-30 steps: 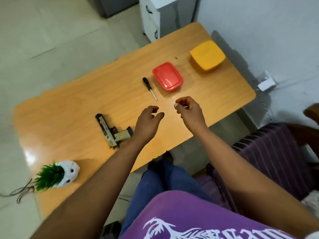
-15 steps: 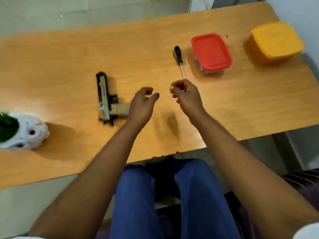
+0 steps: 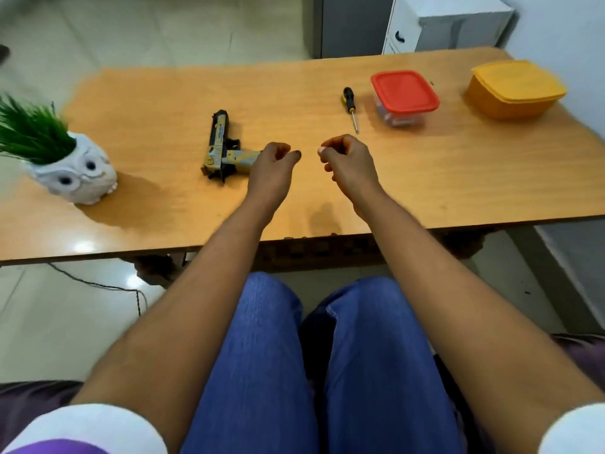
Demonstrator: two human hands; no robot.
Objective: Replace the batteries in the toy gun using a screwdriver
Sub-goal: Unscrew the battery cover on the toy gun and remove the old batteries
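Hovering loosely curled and empty over the bench [image 3: 458, 178], the left hand [image 3: 271, 168] sits beside the toy gun [image 3: 222, 149] while the right hand [image 3: 347, 158] nears the screwdriver [image 3: 350, 106], best taken by its handle with the gun steadied.

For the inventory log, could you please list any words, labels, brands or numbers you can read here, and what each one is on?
No text can be read anywhere.
Toy gun: pale marks along the slide, too blurred to read as letters.
Screwdriver: yellow band on the handle, no lettering legible.
Red-lidded box and yellow box: plain lids, no labels visible.
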